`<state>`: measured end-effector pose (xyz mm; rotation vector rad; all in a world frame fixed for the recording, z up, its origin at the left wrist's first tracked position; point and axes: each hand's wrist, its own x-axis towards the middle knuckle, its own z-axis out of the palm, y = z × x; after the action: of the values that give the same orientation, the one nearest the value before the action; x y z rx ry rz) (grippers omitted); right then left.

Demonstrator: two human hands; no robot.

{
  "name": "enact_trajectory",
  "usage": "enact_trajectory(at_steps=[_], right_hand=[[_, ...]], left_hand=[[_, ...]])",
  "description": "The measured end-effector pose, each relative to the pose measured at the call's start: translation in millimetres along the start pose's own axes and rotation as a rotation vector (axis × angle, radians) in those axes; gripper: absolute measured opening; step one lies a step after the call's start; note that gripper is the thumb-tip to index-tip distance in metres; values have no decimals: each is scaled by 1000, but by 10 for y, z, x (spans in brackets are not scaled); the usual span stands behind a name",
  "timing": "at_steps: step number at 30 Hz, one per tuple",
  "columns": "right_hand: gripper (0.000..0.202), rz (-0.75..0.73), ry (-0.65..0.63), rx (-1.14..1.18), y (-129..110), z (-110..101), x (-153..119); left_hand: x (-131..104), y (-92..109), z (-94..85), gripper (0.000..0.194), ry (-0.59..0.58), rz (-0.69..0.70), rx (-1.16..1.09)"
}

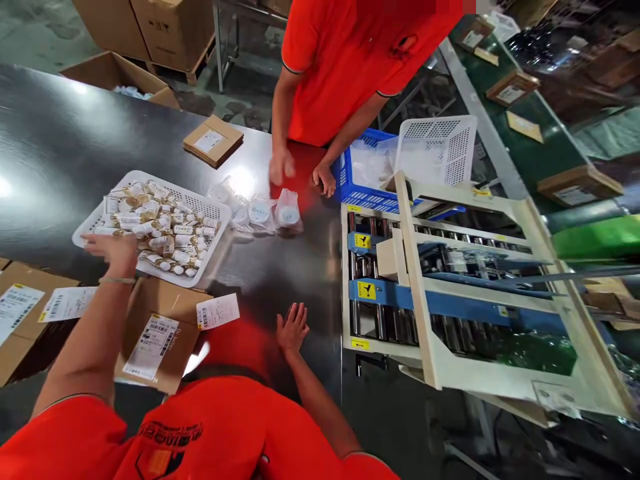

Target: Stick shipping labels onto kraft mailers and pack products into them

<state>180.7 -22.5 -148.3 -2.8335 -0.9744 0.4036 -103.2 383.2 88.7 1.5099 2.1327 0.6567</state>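
Observation:
My left hand point(114, 249) reaches over the near left part of a white plastic basket point(134, 176), its fingers stretched out. Many small white-labelled bottles point(170, 230) with white caps lie jumbled inside. Whether the fingertips touch a bottle, I cannot tell. Flat on the dark metal table point(270, 273), my right hand point(293, 328) rests with fingers apart and nothing in it. Below the basket stands a cardboard box point(185, 353) bearing a shipping label, with a white slip point(219, 311) at its edge.
Across the table a co-worker's blurred hand point(281, 165) is near clear-bagged round items point(260, 211). Flat cardboard pieces point(213, 139) lie at the back. More labelled boxes point(35, 300) sit left. On the right are a roller-conveyor machine point(383, 291) and a blue crate point(367, 193).

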Motion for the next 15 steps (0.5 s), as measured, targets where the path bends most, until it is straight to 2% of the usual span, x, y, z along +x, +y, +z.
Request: enact_trajectory(at_steps=[2, 3, 5, 8, 12, 15], right_hand=[[72, 8, -1, -3, -9, -29, 6], [73, 10, -1, 1, -18, -48, 11], [73, 15, -10, 18, -45, -89, 16], [73, 31, -39, 41, -95, -130, 1], [75, 65, -78, 61, -81, -104, -34], [74, 70, -28, 165, 10, -153, 116]], left_hand=[[-22, 212, 174, 94, 64, 96, -112], [-28, 352, 283, 92, 45, 184, -182], [-43, 666, 539, 89, -83, 284, -299], [-174, 1078, 989, 83, -316, 290, -353], [-600, 1321, 1542, 54, -522, 337, -282], [-791, 1425, 1766, 40, -557, 376, -229]])
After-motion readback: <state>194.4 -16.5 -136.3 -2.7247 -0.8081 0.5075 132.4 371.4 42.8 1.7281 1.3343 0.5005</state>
